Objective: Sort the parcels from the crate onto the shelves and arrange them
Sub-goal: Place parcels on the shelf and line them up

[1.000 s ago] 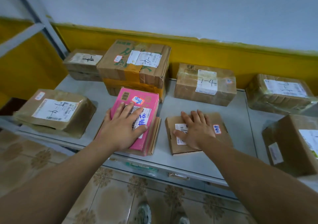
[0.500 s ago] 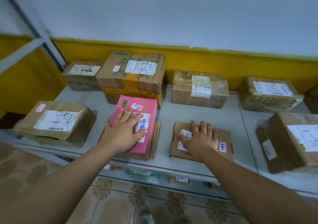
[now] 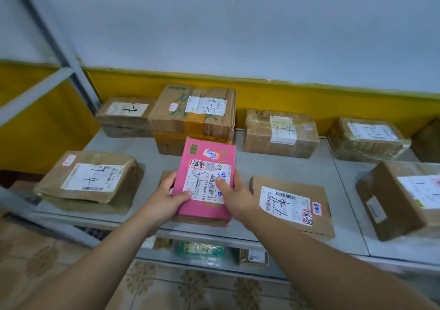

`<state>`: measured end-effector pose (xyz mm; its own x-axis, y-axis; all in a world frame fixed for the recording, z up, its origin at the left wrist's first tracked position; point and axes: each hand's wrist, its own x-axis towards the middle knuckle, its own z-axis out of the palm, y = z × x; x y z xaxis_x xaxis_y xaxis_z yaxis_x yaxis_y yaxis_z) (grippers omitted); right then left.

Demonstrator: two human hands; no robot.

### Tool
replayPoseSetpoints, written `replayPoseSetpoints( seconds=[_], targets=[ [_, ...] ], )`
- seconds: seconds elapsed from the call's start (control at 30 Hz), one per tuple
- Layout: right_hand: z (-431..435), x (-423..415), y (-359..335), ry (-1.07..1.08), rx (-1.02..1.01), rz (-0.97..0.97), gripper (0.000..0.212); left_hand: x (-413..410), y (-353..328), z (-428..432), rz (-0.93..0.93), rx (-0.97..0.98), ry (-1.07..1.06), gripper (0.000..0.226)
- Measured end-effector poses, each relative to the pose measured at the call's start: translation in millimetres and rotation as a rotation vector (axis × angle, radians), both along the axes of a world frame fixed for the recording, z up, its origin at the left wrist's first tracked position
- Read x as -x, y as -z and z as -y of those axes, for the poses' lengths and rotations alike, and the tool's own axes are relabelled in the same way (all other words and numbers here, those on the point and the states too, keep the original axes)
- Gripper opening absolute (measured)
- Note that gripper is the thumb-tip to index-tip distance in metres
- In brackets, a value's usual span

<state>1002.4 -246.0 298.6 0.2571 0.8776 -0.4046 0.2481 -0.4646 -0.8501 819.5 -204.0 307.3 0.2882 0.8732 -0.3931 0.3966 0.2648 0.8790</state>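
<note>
Pink box (image 3: 204, 185): near middle of the shelf, long side running near to far, label up, over a brown box. I cannot tell whether it rests on that box or is lifted off it.
Left hand (image 3: 164, 202): grips the pink box's left edge, thumb on top at the label's near left corner, fingers curled round the side.
Right hand (image 3: 235, 195): grips the pink box's right edge, thumb pressed on the label by the barcode, fingers hidden behind the edge.
Brown box (image 3: 202, 221): under the pink box, showing only along its left and near edges.
Shelf (image 3: 309, 166): grey and flat, carrying all these parcels.
Flat parcel (image 3: 292, 205): just right of the right hand, lying flat, label with a red stamp facing up.
Wrapped parcel (image 3: 88, 181): near left, apart from the pink box, brown tape all over, white label on top.
Big box (image 3: 400, 197): near right, cut off by the picture's edge.
Far row, left to right: small box (image 3: 123, 116); tall box (image 3: 195, 116) right behind the pink box; taped box (image 3: 281, 133); filmed box (image 3: 366, 138). Each has a handwritten white label.
Lower shelf (image 3: 226, 265): holds a green packet (image 3: 200, 250) and a little carton (image 3: 253, 257) to its right.
Wall (image 3: 238, 23): white above, yellow band behind the far row.
Post (image 3: 47, 23): grey, slanting at far left.
Floor (image 3: 47, 262): patterned tiles.
</note>
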Motion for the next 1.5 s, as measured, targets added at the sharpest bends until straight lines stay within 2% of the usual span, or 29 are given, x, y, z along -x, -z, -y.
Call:
replayPoseSetpoints(
  seconds=[0.07, 0.17, 0.33, 0.57, 0.73, 1.03, 1.13, 1.3, 1.5],
  targets=[
    [6.5, 2.8, -3.4, 0.086, -0.103, -0.119, 0.033, -2.2, -4.8, 2.9, 0.069, -0.044, 0.005, 0.049],
    [18.5, -6.7, -12.9, 0.191, -0.249, -0.249, 0.042, -9.2, -15.6, 6.3, 0.125, -0.105, 0.048, 0.054],
    [55.6, -36.1, -40.9, 0.325, -0.331, -0.218, 0.069, -39.6, -39.6, 25.0, 0.234, -0.211, 0.139, 0.065],
    [141.5, -89.1, -74.8, 0.542, -0.480, -0.192, 0.072, -101.1, -69.0, 79.1, 0.346, -0.261, 0.378, 0.062],
    [245.8, -141.0, -80.4, 0.685, -0.524, -0.095, 0.070, -168.7, -80.1, 158.3, 0.387, -0.259, 0.539, 0.059],
    [483.1, -219.3, -73.3, 1.045, -0.469, 0.040, 0.070, -296.2, -71.6, 353.4, 0.406, -0.188, 0.868, 0.057],
    [536.5, -236.3, -75.4, 1.134, -0.467, 0.034, 0.070, -327.2, -68.2, 398.8, 0.385, -0.165, 0.933, 0.061],
    [574.9, -273.0, -73.5, 1.218, -0.471, 0.031, 0.069, -378.5, -61.8, 428.6, 0.346, -0.147, 1.018, 0.065],
    [561.6, -336.9, -63.3, 1.240, -0.454, -0.032, 0.067, -449.1, -51.8, 415.9, 0.305, -0.138, 1.008, 0.063]
  ],
)
